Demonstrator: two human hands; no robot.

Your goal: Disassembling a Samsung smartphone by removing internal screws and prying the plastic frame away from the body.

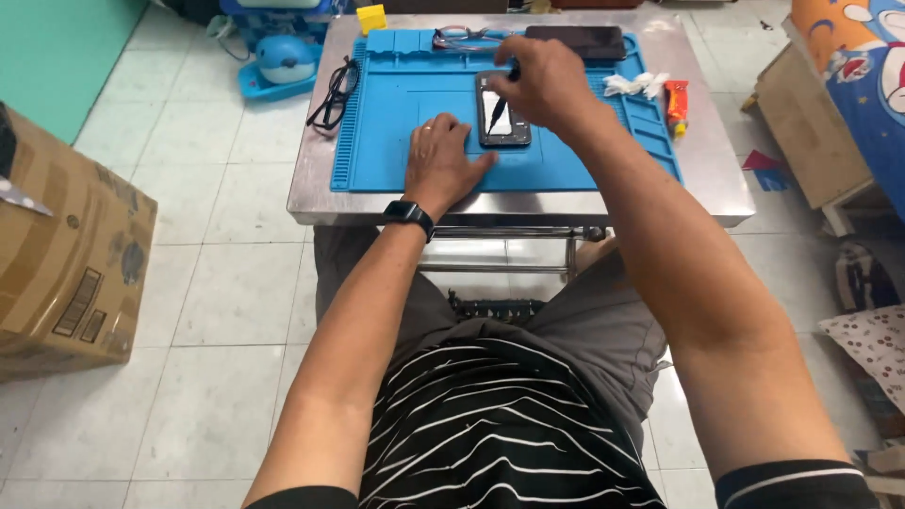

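Prying at opened phone (pixel 503 121) mid-mat (pixel 396 151): right hand (pixel 545 83) pinching dark tool (pixel 497 111), left hand (pixel 441 158) flat beside phone; steady pressure needed.

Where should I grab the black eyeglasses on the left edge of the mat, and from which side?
Probably by the front frame of the eyeglasses, coming from the left, off the mat. They lie folded half over the mat's left edge, so that side is open, away from both hands and the phone.

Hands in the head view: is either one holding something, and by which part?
The right hand holds a thin dark tool by its upper end, tip down on the opened phone. The left hand holds nothing; it lies flat on the blue mat beside the phone.
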